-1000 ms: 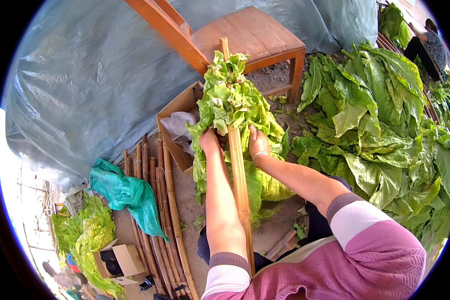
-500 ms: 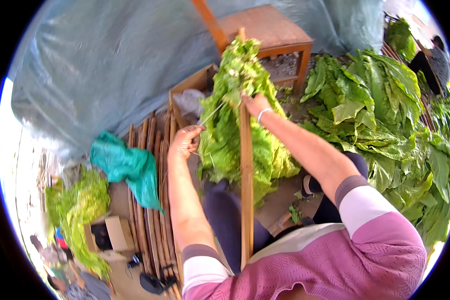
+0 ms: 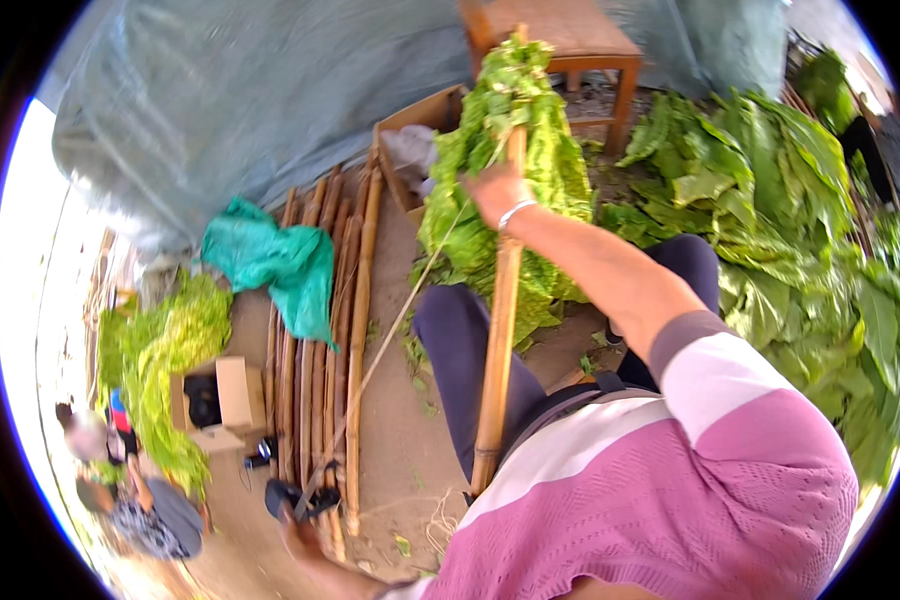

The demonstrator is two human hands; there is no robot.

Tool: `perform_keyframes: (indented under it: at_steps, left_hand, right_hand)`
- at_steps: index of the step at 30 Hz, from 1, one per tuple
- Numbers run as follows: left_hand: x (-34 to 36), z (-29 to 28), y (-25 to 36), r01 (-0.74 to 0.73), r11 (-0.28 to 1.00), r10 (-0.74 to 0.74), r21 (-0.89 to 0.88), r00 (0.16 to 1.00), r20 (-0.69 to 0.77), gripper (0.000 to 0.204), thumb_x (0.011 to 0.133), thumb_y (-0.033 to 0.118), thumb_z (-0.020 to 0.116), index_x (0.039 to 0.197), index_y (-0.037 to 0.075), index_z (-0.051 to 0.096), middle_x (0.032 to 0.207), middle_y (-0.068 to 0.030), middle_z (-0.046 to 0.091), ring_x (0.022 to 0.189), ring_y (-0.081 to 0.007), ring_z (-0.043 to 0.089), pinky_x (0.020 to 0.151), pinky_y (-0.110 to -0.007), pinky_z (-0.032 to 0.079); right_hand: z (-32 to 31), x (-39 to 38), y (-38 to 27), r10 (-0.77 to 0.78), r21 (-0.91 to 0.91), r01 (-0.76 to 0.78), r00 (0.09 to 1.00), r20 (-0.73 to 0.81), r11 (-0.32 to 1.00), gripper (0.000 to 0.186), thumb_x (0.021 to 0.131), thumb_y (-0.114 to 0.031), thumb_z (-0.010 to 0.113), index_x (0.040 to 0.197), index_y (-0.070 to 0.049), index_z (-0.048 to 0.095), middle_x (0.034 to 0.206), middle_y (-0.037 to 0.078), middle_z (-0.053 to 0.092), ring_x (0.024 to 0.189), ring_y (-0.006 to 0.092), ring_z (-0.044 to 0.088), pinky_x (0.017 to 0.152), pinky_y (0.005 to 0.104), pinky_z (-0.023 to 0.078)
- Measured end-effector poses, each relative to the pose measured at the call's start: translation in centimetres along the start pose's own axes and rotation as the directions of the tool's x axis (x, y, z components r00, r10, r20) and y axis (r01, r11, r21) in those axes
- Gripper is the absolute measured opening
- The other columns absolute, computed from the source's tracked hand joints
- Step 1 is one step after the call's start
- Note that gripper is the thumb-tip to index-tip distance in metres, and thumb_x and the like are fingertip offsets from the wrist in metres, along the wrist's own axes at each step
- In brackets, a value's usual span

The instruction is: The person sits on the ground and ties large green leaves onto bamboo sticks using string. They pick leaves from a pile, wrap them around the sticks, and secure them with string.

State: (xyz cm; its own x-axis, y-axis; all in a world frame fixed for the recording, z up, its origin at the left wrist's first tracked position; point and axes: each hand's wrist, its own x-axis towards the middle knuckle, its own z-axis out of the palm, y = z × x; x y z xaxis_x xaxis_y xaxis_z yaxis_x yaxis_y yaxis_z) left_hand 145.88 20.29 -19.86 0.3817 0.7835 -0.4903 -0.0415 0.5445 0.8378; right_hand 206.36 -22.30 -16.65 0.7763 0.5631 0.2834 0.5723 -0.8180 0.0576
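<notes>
A wooden pole slants up from my lap, its far part hung with a thick bunch of large green leaves. At the left side of the pole, my right hand is closed on a pale string, its fingers somewhat blurred. The string runs from the leaves down to the lower left. At its far end my left hand is closed, low beside the black item on the ground. A greyish strip above the left hand is too blurred to identify.
Several loose poles lie at the left, a green plastic sheet over them. A cardboard box and more leaves are beyond. Large leaves pile up at the right. A wooden chair stands ahead. People sit at both edges.
My left hand has swung from beside the leaves down to the lower left, drawing the string out long. My right hand has shifted nearer along the pole, and the view has tilted.
</notes>
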Motion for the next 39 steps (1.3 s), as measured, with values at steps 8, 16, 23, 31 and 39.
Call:
perform_keyframes:
  at_steps: [8, 16, 23, 31, 39]
  left_hand:
    - [-0.3, 21.9, -3.8, -0.056, 0.963, 0.026, 0.262, 0.993, 0.117, 0.034, 0.089, 0.031, 0.051, 0.111, 0.005, 0.050, 0.083, -0.0066, 0.049, 0.067, -0.0226, 0.048, 0.060, -0.037, 0.040]
    - [-11.5, 52.4, -11.4, -0.066, 0.933, -0.143, 0.353, 0.834, 0.534, 0.034, 0.089, 0.040, 0.050, 0.094, 0.007, 0.055, 0.054, -0.0024, 0.041, 0.044, -0.0180, 0.038, 0.042, -0.033, 0.034]
    - [-12.7, 63.7, -18.5, 0.163, 0.841, -0.520, 0.517, 0.507, 0.687, 0.022, 0.089, 0.028, 0.049, 0.075, 0.011, 0.049, 0.053, 0.0002, 0.040, 0.039, -0.0138, 0.031, 0.037, -0.028, 0.023]
    - [-14.9, 59.3, -19.8, -0.590, 0.664, -0.192, 0.460, 0.460, 0.867, 0.018, 0.086, 0.019, 0.059, 0.094, 0.002, 0.058, 0.066, -0.0051, 0.050, 0.050, -0.0147, 0.044, 0.044, -0.028, 0.037]
    - [-13.2, 60.9, -24.7, -0.543, 0.716, -0.318, 0.439, 0.305, 0.898, 0.017, 0.095, 0.019, 0.046, 0.103, 0.006, 0.054, 0.060, -0.0034, 0.050, 0.043, -0.0128, 0.037, 0.038, -0.028, 0.034]
  right_hand:
    - [-5.0, -10.2, -5.9, -0.120, 0.293, 0.060, 0.974, 0.192, 0.954, 0.010, 0.064, -0.018, 0.061, 0.063, -0.009, 0.066, 0.060, 0.009, 0.061, 0.058, 0.0255, 0.061, 0.050, 0.0415, 0.047]
    - [-9.1, -20.5, -10.0, -0.192, 0.572, 0.409, 0.895, -0.401, 0.711, 0.025, 0.083, -0.036, 0.057, 0.075, -0.013, 0.061, 0.072, 0.009, 0.062, 0.067, 0.0315, 0.060, 0.058, 0.0443, 0.048]
    - [-5.0, -24.1, -4.9, -0.273, 0.758, 0.293, 0.949, -0.157, 0.583, 0.022, 0.084, -0.032, 0.060, 0.090, -0.012, 0.066, 0.082, 0.012, 0.064, 0.075, 0.0302, 0.061, 0.065, 0.0425, 0.048]
    - [-6.0, -33.4, 9.7, 0.446, 0.796, -0.248, 0.894, -0.032, 0.553, 0.040, 0.079, -0.010, 0.060, 0.119, -0.009, 0.054, 0.093, 0.015, 0.061, 0.089, 0.0315, 0.058, 0.078, 0.0388, 0.047]
    - [-2.7, -42.1, 18.4, 0.860, 0.666, -0.738, 0.405, 0.309, 0.108, 0.025, 0.082, -0.020, 0.058, 0.105, -0.014, 0.065, 0.096, 0.010, 0.067, 0.090, 0.0266, 0.063, 0.080, 0.0351, 0.048]
